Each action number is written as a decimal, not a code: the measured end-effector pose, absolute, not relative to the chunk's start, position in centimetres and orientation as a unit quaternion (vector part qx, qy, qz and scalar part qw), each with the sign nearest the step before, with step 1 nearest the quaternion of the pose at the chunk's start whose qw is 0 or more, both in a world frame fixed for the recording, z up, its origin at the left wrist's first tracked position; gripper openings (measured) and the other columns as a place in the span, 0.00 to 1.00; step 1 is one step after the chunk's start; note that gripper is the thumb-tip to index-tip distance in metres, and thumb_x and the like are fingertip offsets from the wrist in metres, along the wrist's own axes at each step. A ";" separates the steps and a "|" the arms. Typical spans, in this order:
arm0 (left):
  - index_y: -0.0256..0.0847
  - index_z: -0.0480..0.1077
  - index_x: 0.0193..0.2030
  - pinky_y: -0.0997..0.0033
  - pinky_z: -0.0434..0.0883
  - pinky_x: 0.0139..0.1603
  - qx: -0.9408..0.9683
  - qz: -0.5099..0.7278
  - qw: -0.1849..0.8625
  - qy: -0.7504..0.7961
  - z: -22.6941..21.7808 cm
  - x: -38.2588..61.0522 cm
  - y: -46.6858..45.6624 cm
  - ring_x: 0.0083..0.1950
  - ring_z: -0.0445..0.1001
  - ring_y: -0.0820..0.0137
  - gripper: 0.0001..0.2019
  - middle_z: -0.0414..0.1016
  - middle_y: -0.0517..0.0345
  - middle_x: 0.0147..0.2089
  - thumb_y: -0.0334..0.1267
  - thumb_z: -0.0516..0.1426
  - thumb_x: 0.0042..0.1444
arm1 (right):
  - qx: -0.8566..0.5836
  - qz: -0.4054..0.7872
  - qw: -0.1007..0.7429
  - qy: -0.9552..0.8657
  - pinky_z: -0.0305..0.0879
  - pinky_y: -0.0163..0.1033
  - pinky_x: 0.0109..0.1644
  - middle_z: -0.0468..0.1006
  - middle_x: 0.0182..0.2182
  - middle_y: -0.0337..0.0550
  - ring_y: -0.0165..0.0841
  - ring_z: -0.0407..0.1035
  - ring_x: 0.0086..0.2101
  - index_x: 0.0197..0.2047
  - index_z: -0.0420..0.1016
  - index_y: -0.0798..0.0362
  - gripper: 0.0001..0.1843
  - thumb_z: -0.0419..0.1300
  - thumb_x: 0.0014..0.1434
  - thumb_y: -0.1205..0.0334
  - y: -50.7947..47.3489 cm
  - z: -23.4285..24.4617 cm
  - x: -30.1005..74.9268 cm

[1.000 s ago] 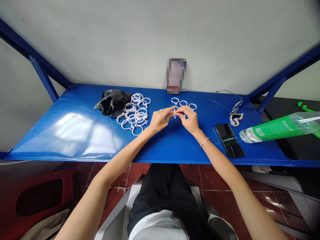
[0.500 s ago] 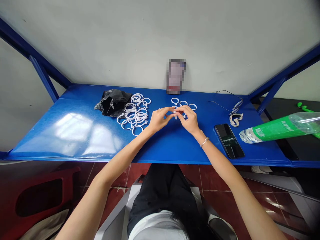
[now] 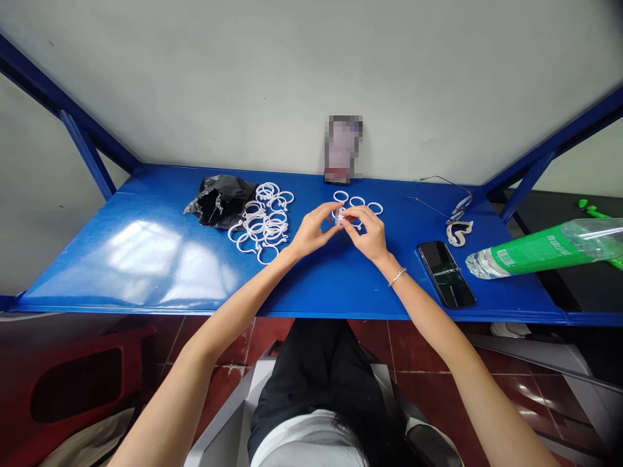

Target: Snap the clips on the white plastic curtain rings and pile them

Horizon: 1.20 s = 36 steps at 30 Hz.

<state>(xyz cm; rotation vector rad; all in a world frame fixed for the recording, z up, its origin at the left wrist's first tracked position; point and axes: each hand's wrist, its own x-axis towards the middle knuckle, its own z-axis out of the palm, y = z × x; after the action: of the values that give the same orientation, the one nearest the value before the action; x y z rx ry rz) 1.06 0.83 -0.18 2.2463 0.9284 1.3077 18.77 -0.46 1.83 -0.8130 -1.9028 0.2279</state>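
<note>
My left hand (image 3: pixel 311 232) and my right hand (image 3: pixel 368 231) meet over the middle of the blue table (image 3: pixel 146 259), fingers pinched together on one small white plastic ring (image 3: pixel 339 216) held between them. Just behind the hands lie a few closed white rings (image 3: pixel 357 202) in a short row. To the left sits a loose pile of several white rings (image 3: pixel 263 220). A thin bracelet circles my right wrist.
A crumpled black plastic bag (image 3: pixel 220 199) lies left of the ring pile. A black phone (image 3: pixel 446 273), a white clip (image 3: pixel 459 232) with thin wire, and a lying green-labelled bottle (image 3: pixel 540 248) are at the right. A blurred upright object (image 3: pixel 342 149) leans on the wall.
Both hands stay in place, with the fingers shifting slightly around the ring; the left thumb and fingers have lifted a little. Nothing else has moved.
</note>
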 end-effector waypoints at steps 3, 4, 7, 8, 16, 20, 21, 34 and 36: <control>0.38 0.67 0.57 0.68 0.76 0.49 0.797 0.477 0.178 0.324 -0.1 1.1 0.8 0.53 0.76 0.65 0.18 0.76 0.45 0.55 0.44 0.56 0.64 | -0.345 0.091 0.490 -0.795 0.74 0.46 0.44 0.81 0.39 0.45 0.38 0.75 0.38 0.44 0.77 0.47 0.07 0.59 0.65 0.56 -0.5 1.8 18.8; 0.38 0.67 0.56 0.68 0.76 0.48 0.797 0.478 0.175 0.326 -0.1 1.1 0.7 0.52 0.77 0.66 0.18 0.76 0.46 0.54 0.44 0.56 0.64 | -0.349 0.095 0.486 -0.795 0.74 0.47 0.45 0.81 0.39 0.45 0.38 0.75 0.38 0.44 0.77 0.47 0.08 0.59 0.65 0.56 -0.5 1.8 18.8; 0.38 0.68 0.54 0.67 0.75 0.47 0.797 0.478 0.163 0.332 0.1 1.2 0.5 0.48 0.77 0.67 0.16 0.77 0.47 0.51 0.44 0.57 0.63 | -0.350 0.115 0.487 -0.792 0.74 0.47 0.45 0.81 0.38 0.45 0.38 0.75 0.38 0.42 0.77 0.47 0.07 0.60 0.65 0.56 -0.7 1.9 18.7; 0.38 0.68 0.53 0.67 0.75 0.47 0.797 0.481 0.158 0.331 0.2 1.2 0.4 0.47 0.77 0.67 0.15 0.78 0.48 0.50 0.43 0.57 0.62 | -0.348 0.119 0.490 -0.790 0.74 0.46 0.44 0.81 0.37 0.44 0.37 0.75 0.37 0.41 0.78 0.48 0.07 0.60 0.65 0.56 -0.7 1.9 18.6; 0.39 0.69 0.49 0.69 0.74 0.44 0.796 0.490 0.134 0.330 0.6 1.3 0.1 0.42 0.77 0.68 0.14 0.78 0.50 0.46 0.45 0.58 0.62 | -0.326 0.123 0.520 -0.780 0.73 0.40 0.37 0.81 0.35 0.43 0.34 0.74 0.34 0.39 0.77 0.49 0.06 0.59 0.65 0.59 -1.0 2.0 18.4; 0.39 0.70 0.49 0.69 0.74 0.43 0.795 0.494 0.130 0.327 0.6 1.3 0.1 0.42 0.77 0.68 0.15 0.78 0.50 0.44 0.46 0.58 0.62 | -0.332 0.129 0.523 -0.775 0.72 0.41 0.35 0.80 0.34 0.43 0.35 0.74 0.35 0.38 0.78 0.49 0.06 0.60 0.64 0.59 -1.0 2.0 18.3; 0.39 0.70 0.49 0.69 0.74 0.43 0.795 0.495 0.130 0.326 0.6 1.3 0.1 0.42 0.77 0.68 0.15 0.78 0.51 0.44 0.46 0.58 0.62 | -0.336 0.132 0.521 -0.773 0.72 0.41 0.35 0.80 0.34 0.43 0.35 0.74 0.35 0.37 0.78 0.48 0.06 0.60 0.64 0.58 -0.9 2.0 18.3; 0.39 0.71 0.49 0.69 0.73 0.42 0.798 0.479 0.130 0.342 0.4 1.2 0.1 0.39 0.76 0.68 0.17 0.78 0.51 0.42 0.50 0.58 0.61 | -0.347 0.140 0.528 -0.762 0.72 0.42 0.34 0.80 0.34 0.43 0.36 0.74 0.35 0.35 0.78 0.48 0.07 0.62 0.63 0.56 -0.9 1.8 18.4; 0.39 0.71 0.48 0.69 0.73 0.41 0.798 0.479 0.127 0.342 0.3 1.2 0.1 0.39 0.76 0.69 0.17 0.78 0.52 0.41 0.51 0.58 0.61 | -0.347 0.136 0.529 -0.762 0.71 0.41 0.33 0.79 0.34 0.43 0.36 0.74 0.35 0.35 0.78 0.48 0.08 0.61 0.63 0.57 -0.9 1.7 18.4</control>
<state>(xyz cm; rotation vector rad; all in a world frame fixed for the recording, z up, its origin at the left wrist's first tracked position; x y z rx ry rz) 1.23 0.12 0.35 2.3230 0.9954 1.3951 18.41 -0.87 1.72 -0.8289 -1.8210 0.3258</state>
